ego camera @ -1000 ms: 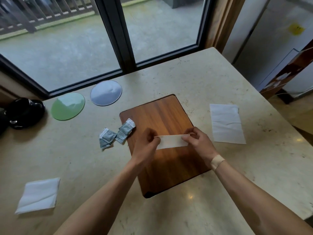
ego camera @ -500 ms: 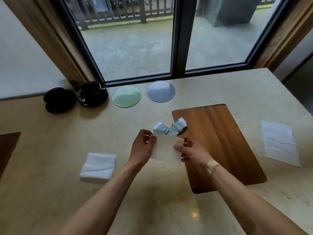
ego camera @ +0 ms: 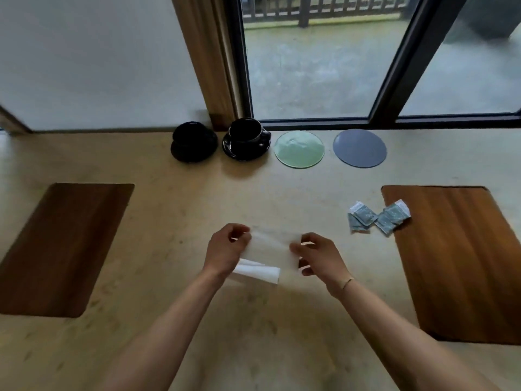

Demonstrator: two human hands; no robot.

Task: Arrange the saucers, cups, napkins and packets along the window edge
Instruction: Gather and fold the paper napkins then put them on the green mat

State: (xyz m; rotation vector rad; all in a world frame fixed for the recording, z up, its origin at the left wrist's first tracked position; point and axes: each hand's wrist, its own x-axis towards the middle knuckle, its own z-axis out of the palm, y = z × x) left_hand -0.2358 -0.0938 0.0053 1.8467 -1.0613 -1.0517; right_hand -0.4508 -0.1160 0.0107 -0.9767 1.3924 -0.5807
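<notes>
While a second napkin (ego camera: 258,270) lies beneath, the left hand (ego camera: 225,249) and right hand (ego camera: 318,256) pinch opposite ends of a napkin (ego camera: 270,246) stretched between them.

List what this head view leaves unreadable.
- Held napkin: motion-blurred; fold count unclear.
- Second napkin on the table: partly covered by the left hand and the held one.
- Packets: print too small to read.
- Left black cup: dark on dark, shape indistinct.
- Right placemat: cut by the frame edge.

Two black cups (ego camera: 244,130), two black saucers (ego camera: 244,149), two round coasters (ego camera: 299,149), two wooden mats (ego camera: 59,246), two napkins (ego camera: 270,248), about four packets (ego camera: 377,218).
</notes>
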